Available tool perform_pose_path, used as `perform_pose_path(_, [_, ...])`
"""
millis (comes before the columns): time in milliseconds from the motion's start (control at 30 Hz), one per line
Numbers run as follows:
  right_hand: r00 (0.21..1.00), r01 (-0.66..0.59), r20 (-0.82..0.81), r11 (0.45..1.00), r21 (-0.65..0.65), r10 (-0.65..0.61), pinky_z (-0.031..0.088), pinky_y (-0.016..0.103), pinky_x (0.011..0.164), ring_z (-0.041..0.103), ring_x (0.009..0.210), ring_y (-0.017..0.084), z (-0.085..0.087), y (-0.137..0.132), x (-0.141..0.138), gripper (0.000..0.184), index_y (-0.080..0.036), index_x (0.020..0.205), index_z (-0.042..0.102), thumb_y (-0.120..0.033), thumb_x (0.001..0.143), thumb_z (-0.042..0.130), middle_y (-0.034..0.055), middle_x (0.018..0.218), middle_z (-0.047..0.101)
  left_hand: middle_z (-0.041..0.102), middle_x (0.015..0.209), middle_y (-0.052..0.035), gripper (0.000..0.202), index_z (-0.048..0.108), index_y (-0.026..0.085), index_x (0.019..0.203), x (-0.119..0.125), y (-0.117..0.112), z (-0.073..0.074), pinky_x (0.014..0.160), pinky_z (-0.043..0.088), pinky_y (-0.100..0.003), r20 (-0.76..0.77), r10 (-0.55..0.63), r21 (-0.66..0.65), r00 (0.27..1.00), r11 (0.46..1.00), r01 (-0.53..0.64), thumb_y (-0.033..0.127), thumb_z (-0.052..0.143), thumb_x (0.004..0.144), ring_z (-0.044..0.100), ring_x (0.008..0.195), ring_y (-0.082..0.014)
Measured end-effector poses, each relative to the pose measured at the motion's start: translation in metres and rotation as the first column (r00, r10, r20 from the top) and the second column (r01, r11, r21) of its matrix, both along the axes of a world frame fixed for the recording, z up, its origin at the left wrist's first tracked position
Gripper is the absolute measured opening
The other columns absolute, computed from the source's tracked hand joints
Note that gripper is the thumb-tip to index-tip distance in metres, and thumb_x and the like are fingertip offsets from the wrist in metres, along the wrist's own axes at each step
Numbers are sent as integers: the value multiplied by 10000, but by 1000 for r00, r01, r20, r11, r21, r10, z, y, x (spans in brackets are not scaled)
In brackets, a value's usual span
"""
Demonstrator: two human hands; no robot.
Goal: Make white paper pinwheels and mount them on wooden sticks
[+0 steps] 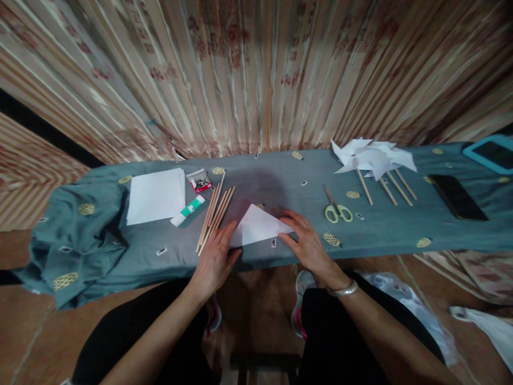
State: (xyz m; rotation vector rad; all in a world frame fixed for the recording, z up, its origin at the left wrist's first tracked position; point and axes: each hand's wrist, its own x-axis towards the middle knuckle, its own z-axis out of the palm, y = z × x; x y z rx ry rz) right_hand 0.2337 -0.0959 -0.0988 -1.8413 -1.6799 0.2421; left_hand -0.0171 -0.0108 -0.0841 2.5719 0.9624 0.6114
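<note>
A white sheet of paper folded into a triangle (256, 224) lies on the blue-grey cloth (385, 227) near the front edge. My left hand (216, 258) rests flat at the triangle's left corner, fingers stretched out. My right hand (305, 241) lies flat on its right corner, fingers spread and pressing the fold. Neither hand grips anything. Just left of my left hand lies a bundle of thin wooden sticks (215, 214).
A stack of white paper (155, 195), a glue stick (187, 210) and a small box of pins (201, 181) sit at the left. Green-handled scissors (336, 208), several finished paper pinwheels (372, 158) on sticks, a black phone (457, 197) and a teal-cased tablet (491, 152) lie to the right.
</note>
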Motion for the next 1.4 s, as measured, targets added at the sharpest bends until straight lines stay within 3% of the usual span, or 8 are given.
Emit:
perform_pose_path(300, [999, 30, -40, 999, 30, -29, 397, 497, 1112, 482, 1327, 260, 13, -6, 6, 517, -210, 1384, 469, -378, 905, 569, 125, 1422, 521, 673, 1014, -56, 641, 342, 203, 1453, 27, 19, 4, 804, 567, -313, 223, -35, -29, 974, 999, 43, 89, 527, 850, 647, 829, -151])
perform_pose_path(467, [997, 43, 51, 994, 100, -49, 333, 516, 1143, 334, 1427, 275, 25, -7, 8, 590, -215, 1441, 387, -407, 909, 558, 143, 1530, 366, 668, 875, -45, 344, 629, 170, 1187, 44, 24, 9, 769, 557, -267, 269, -114, 18, 956, 993, 114, 92, 498, 879, 661, 810, -144])
perform_pose_path(633, [987, 20, 158, 992, 123, -39, 366, 531, 1103, 328, 1421, 298, 30, -2, 12, 309, -197, 1178, 624, -354, 928, 531, 132, 1512, 395, 681, 906, -63, 250, 725, 176, 946, 50, 34, 8, 760, 558, -255, 258, -124, -15, 958, 991, 132, 126, 483, 906, 676, 836, -151])
perform_pose_path(900, [917, -38, 398, 998, 56, 13, 502, 391, 780, 639, 847, 231, 31, 0, -13, 258, -165, 935, 680, -170, 959, 423, 113, 976, 720, 602, 1298, -137, 493, 467, 179, 1368, 61, 24, 23, 1091, 372, -516, 157, -104, 267, 982, 962, 59, 182, 565, 885, 501, 1267, -273])
perform_pose_path(1033, [900, -60, 431, 998, -24, 64, 490, 358, 690, 615, 716, 208, 34, 3, -33, 251, -164, 857, 661, -139, 949, 428, 87, 823, 698, 654, 1249, -85, 322, 594, 215, 1207, 67, 11, 28, 1146, 224, -586, 87, -165, 375, 982, 919, 122, 128, 523, 906, 510, 1259, -257])
perform_pose_path(1200, [925, -209, 320, 978, -23, 205, 496, 456, 918, 594, 1089, 282, 39, 3, -28, 336, -149, 1134, 630, -393, 917, 554, 148, 1209, 657, 720, 879, -54, 165, 683, 176, 920, 57, 24, 25, 957, 488, -466, 123, -216, 357, 969, 920, 160, 102, 545, 873, 633, 896, -212])
perform_pose_path(1300, [923, -274, 269, 961, -43, 275, 402, 528, 1063, 440, 1324, 313, 38, 2, -16, 645, -151, 1338, 499, -495, 818, 662, 174, 1431, 499, 704, 884, -77, 179, 684, 154, 924, 49, 32, 24, 765, 567, -318, 176, -197, 298, 964, 944, 139, 98, 520, 880, 643, 842, -188])
perform_pose_path(1400, [932, -267, 237, 962, -57, 273, 375, 535, 1093, 399, 1369, 299, 35, 0, -6, 621, -167, 1358, 481, -416, 823, 675, 165, 1452, 479, 708, 935, -82, 193, 684, 152, 937, 44, 34, 24, 779, 579, -302, 229, -181, 262, 957, 958, 118, 83, 518, 866, 671, 859, -175])
